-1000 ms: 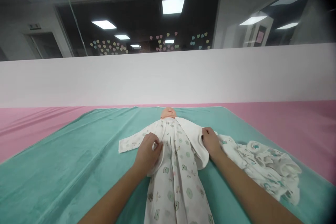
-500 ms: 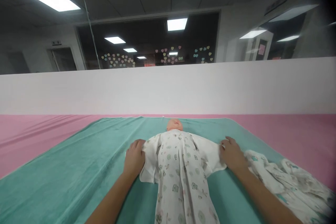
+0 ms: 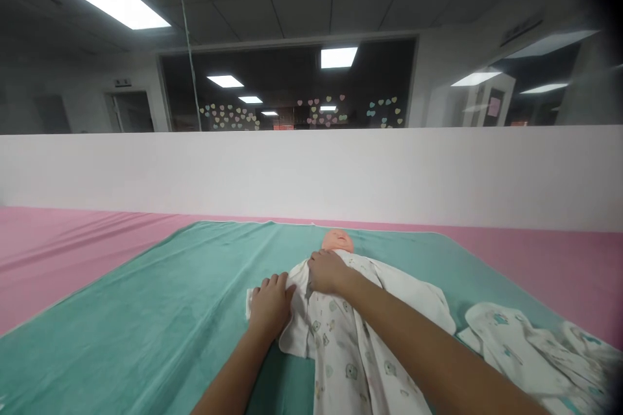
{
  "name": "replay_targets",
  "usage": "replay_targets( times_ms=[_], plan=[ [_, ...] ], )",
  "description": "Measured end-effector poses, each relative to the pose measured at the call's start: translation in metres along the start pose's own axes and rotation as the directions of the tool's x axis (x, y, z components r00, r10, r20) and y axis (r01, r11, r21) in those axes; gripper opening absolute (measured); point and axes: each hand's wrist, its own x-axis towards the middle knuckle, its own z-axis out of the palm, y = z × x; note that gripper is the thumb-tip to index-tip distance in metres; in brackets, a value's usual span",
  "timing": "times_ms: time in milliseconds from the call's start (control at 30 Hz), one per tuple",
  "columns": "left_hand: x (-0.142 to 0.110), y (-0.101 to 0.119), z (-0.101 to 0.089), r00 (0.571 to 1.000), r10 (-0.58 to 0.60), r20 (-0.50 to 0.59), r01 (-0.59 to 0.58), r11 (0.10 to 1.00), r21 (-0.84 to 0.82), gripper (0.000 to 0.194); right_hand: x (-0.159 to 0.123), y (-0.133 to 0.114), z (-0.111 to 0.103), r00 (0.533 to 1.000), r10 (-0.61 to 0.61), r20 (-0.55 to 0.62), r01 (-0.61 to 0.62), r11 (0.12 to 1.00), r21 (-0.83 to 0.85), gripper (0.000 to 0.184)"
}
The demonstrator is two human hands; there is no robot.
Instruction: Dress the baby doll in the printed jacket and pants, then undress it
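A baby doll [image 3: 337, 240] lies on its back with its head at the far end. It wears a long white baby gown [image 3: 335, 337] with small printed animals and plain white wide sleeves. My left hand [image 3: 270, 305] is closed on the end of the sleeve on the left, and a bit of white cloth shows beyond its fingers. Reaching across the doll's chest, my right hand [image 3: 327, 271] grips the gown near that same sleeve's shoulder. Its forearm covers part of the chest. The right sleeve [image 3: 423, 295] lies spread out, with no hand on it.
Under the doll is a teal sheet [image 3: 160, 311] over a pink surface [image 3: 58, 246]. Crumpled white printed baby clothes [image 3: 530, 350] lie to the right. A low white wall [image 3: 243, 172] runs behind, with glass above it.
My right hand has let go of the right sleeve and crossed to the gown's left shoulder. My left hand stays at the left sleeve. The view has shifted slightly.
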Motion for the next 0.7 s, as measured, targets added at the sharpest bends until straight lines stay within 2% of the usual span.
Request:
replay_targets(
  times_ms=[167,333,433,567,700],
  plan=[
    [0.002,-0.002,0.000,1.000,-0.016,-0.023,0.016,1.000,0.000,0.033,0.033,-0.011,0.015,0.993,-0.010,0.116,0.018,0.998,-0.068,0.041],
    [0.003,-0.005,-0.005,0.996,-0.079,-0.034,0.076,0.994,-0.084,0.031,0.034,-0.013,0.017,0.994,-0.018,0.104,0.030,0.993,-0.111,0.041],
    [0.002,-0.008,-0.008,0.995,-0.096,-0.036,0.091,0.988,-0.124,0.028,0.024,-0.008,0.007,0.994,-0.038,0.099,0.050,0.991,-0.121,0.041],
    [-0.001,-0.017,-0.009,0.988,-0.153,-0.028,0.145,0.971,-0.188,0.027,0.008,0.004,-0.019,0.995,-0.029,0.095,0.041,0.990,-0.134,0.050],
    [-0.003,-0.023,-0.009,0.984,-0.176,0.036,0.180,0.959,-0.218,0.025,-0.009,0.028,-0.048,0.997,0.015,0.074,-0.004,0.991,-0.137,0.042]
  ],
)
